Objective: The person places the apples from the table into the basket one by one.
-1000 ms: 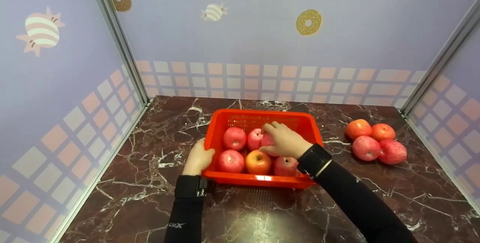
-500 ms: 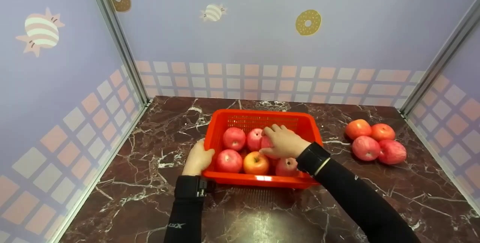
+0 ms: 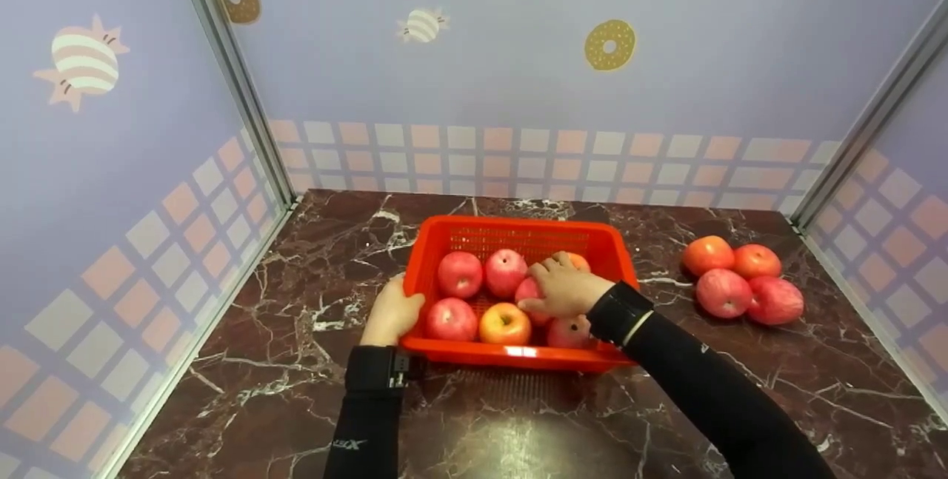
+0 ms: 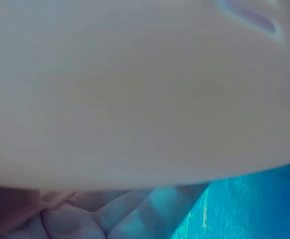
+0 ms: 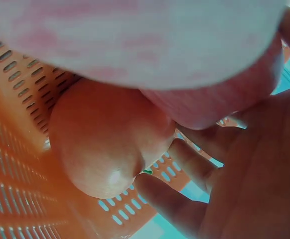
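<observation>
A red plastic basket (image 3: 518, 223) with slotted sides stands on the table and holds several apples. My left hand (image 3: 392, 311) grips its left rim, thumb over the edge; in the left wrist view, curled fingers (image 4: 135, 214) show under a pale surface filling most of the picture. Inside the basket my right hand (image 3: 566, 289) holds a pink apple (image 3: 527, 291) with its fingers round the side. An orange-red apple (image 5: 107, 139) lies beside that one, close to the fingertips. A yellow-red apple (image 3: 505, 324) sits at the front, and a pink apple (image 3: 506, 272) behind it.
Several more apples (image 3: 723, 292) lie grouped on the dark marbled table (image 3: 311, 405), right of the basket. Patterned panels (image 3: 518, 94) enclose the table at the back and both sides.
My right hand has shifted slightly right with the pink apple, uncovering more of the apple at the back. The front left and yellow-red apples have moved a little left. My left hand stays put.
</observation>
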The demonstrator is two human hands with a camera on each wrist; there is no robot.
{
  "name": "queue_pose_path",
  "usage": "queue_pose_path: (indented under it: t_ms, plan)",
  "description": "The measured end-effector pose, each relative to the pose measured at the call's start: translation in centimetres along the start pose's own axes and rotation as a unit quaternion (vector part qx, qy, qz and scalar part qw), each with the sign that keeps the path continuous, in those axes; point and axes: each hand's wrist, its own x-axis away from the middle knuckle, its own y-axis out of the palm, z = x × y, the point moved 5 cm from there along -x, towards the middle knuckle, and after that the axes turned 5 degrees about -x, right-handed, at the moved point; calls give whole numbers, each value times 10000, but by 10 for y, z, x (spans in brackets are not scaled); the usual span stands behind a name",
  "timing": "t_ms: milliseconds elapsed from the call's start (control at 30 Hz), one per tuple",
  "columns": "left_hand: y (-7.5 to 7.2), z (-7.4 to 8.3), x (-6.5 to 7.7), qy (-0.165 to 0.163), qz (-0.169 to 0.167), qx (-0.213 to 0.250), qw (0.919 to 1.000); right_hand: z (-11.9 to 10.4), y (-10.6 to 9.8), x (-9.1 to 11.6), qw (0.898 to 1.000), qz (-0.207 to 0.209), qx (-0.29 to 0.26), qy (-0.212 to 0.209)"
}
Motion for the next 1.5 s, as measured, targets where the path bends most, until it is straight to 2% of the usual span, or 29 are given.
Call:
queue_pose_path:
  t_ms: [500,700,1000,1200,1500]
  plan:
    - [-1,2,1,178,59,-92,9998,3,-1,2,9998,92,-116,113]
    - [0,2,1,204,70,-49,9998,2,-3,2,9998,115,-149,-57]
    - [0,0,0,23,7,-43,10000,3,-9,3,9995,221,70,-227]
    - [1,-1,0,14,20,-8,10000,6,-14,6,9992,225,-323,-2]
    - [0,1,1,52,38,-65,10000,10,-25,13,9981,280,-543,-1]
